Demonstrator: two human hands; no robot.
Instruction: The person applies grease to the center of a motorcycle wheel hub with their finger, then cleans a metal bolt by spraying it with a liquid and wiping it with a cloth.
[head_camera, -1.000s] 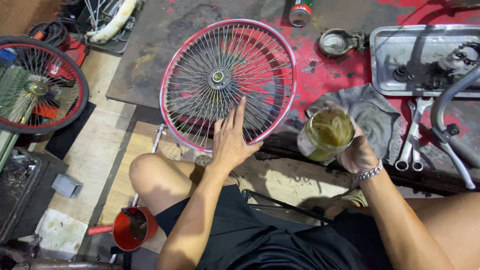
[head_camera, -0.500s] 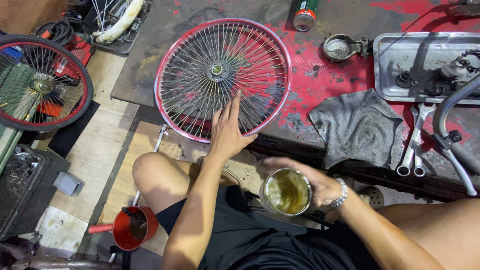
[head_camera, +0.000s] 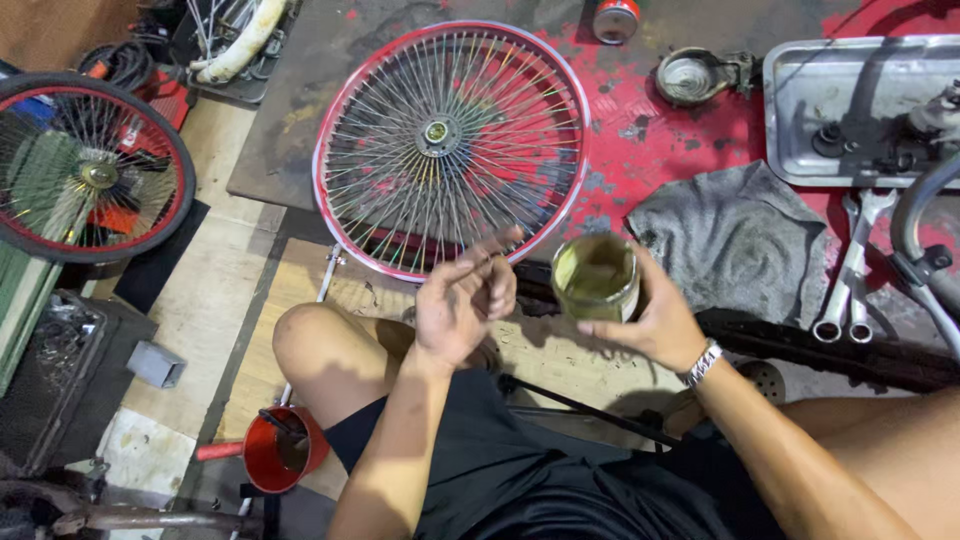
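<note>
While the right hand (head_camera: 655, 320) wraps an open jar (head_camera: 597, 277) of yellowish grease, the left hand (head_camera: 462, 305), fingers loosely curled and empty, hovers just beside it, below the red-rimmed spoked wheel (head_camera: 450, 145). Tilting could spill grease onto the lap. The jar's depth stays unclear.

Left hand (head_camera: 462, 305) raised in front of the body, forearm rising from the lower frame edge, fingers (head_camera: 495, 265) loosely curled with the index extended to the right, holding nothing. Right hand (head_camera: 650, 315) reaching in from the right, fingers wrapped around a jar (head_camera: 597, 277), wrist wearing a bracelet (head_camera: 704, 363).
</note>
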